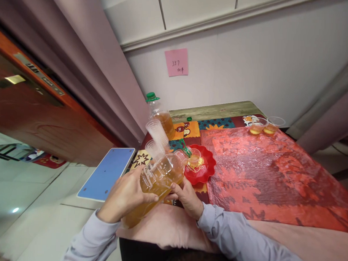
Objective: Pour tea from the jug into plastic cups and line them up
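Note:
A large clear plastic bottle (161,175) of amber liquid lies tilted between my hands, its neck pointing at a small clear plastic cup (194,157). My left hand (127,193) wraps round the bottle's left side, and my right hand (187,197) grips it from the right, near the shoulder. A green ring handle (185,147) hangs at the bottle's mouth. The cup stands on a red scalloped plate (208,175) and appears to hold some liquid. Beyond the bottle are stacks of clear plastic cups (156,133), partly hidden by it.
A second bottle (164,120) with a green cap stands behind the cup stacks. A loose green cap (189,119) lies near the table's back edge. Two cups of amber liquid (256,127) stand at the far right on red sheeting (264,171). A blue stool top (106,174) is at left.

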### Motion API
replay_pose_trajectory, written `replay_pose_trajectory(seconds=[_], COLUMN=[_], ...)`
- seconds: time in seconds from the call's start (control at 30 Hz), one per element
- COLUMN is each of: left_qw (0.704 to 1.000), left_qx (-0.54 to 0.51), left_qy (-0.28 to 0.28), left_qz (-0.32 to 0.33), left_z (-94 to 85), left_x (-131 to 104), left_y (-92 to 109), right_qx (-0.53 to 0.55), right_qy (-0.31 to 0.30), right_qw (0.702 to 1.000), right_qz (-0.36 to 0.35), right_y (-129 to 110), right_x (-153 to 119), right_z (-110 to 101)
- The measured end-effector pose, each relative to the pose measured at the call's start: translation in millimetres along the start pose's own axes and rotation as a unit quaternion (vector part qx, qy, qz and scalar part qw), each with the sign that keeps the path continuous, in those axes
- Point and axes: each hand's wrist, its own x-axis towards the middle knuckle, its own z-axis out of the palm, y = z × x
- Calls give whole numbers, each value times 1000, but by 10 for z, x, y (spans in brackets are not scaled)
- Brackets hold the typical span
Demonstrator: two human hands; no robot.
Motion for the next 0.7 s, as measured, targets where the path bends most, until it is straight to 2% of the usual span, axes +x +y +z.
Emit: replay_pose_trajectory(seconds=[0.4, 0.53, 0.7], left_qw=[998, 993, 972], left_qx=[-31, -98, -205], left_qy=[44, 50, 98], left_qz=[36, 52, 58], left_z=[93, 161, 297], left_x=[25, 33, 14], left_y=[-123, -181, -309], right_qx=[-13, -3, 8], right_qy=[-3, 6, -2], right_qw=[1000, 1000, 998], right_qz=[-4, -23, -62], right_y=[-3, 24, 11], right_x=[0, 24, 44], right_z=[-20, -37, -42])
